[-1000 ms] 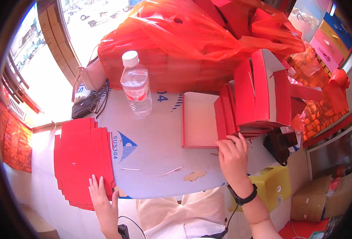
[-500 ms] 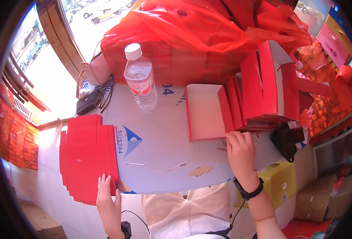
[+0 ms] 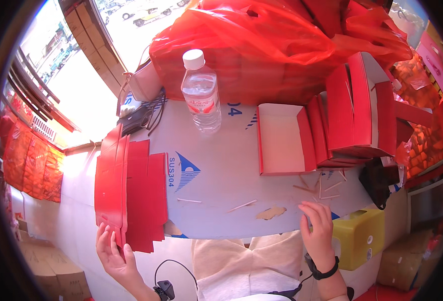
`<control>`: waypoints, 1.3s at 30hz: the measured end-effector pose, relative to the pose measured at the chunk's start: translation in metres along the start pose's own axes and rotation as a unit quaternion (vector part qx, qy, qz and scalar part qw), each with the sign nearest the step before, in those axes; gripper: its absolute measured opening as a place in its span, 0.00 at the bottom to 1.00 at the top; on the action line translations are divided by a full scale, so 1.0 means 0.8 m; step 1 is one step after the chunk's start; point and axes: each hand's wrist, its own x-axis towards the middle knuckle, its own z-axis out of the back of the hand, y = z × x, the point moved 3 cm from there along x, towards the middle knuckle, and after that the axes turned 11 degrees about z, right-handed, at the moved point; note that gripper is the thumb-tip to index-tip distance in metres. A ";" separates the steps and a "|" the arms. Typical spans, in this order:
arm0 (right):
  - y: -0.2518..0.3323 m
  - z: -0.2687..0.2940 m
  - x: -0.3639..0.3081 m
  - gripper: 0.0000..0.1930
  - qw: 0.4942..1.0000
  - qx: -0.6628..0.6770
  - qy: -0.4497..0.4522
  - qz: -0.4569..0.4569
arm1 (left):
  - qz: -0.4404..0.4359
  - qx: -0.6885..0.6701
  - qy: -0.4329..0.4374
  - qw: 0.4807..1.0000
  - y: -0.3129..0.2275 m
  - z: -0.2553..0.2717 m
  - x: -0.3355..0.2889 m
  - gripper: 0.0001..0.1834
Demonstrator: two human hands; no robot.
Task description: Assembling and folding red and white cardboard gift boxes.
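Note:
My left hand (image 3: 116, 256) grips the near end of a flat red cardboard box blank (image 3: 111, 185), its fingers and thumb to either side of the edge. This blank is tilted up off a stack of flat red blanks (image 3: 147, 195) at the table's left. My right hand (image 3: 319, 231) is over the near edge of the table, fingers apart and with nothing in it. Beyond it stands a folded red box (image 3: 284, 143) with a white inside, open side up. More folded red boxes (image 3: 342, 120) are piled against its right side.
A clear bottle with a white cap (image 3: 201, 98) stands mid-table. Behind it bulges a big red plastic bag (image 3: 261, 55). Cardboard scraps (image 3: 270, 213) and thin strips lie about. A pink bag (image 3: 146, 83) rests far left; a yellow stool (image 3: 359, 238) is below the right edge.
My left hand has taken hold of the top blank and tilted it up to the left. My right hand has come away from the folded box toward me. The view has shifted slightly.

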 end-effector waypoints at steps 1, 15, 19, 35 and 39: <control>0.002 -0.003 -0.005 0.16 1.000 0.012 0.005 0.000 | 0.012 -0.078 -0.026 0.997 0.000 0.005 -0.002 0.24; 0.051 -0.051 -0.005 0.17 0.988 0.133 0.037 0.062 | -0.030 0.411 0.256 0.874 0.044 -0.051 -0.023 0.42; 0.054 -0.055 -0.008 0.16 0.988 0.126 0.046 0.079 | -0.038 0.409 0.267 0.871 0.042 -0.044 -0.023 0.37; 0.109 -0.103 -0.041 0.26 0.520 0.773 0.227 -0.284 | -0.207 0.190 0.288 0.916 -0.031 -0.044 -0.108 0.16; 0.095 -0.120 -0.041 0.23 0.640 0.655 0.230 -0.328 | -0.196 0.142 0.386 0.890 -0.026 -0.057 -0.132 0.18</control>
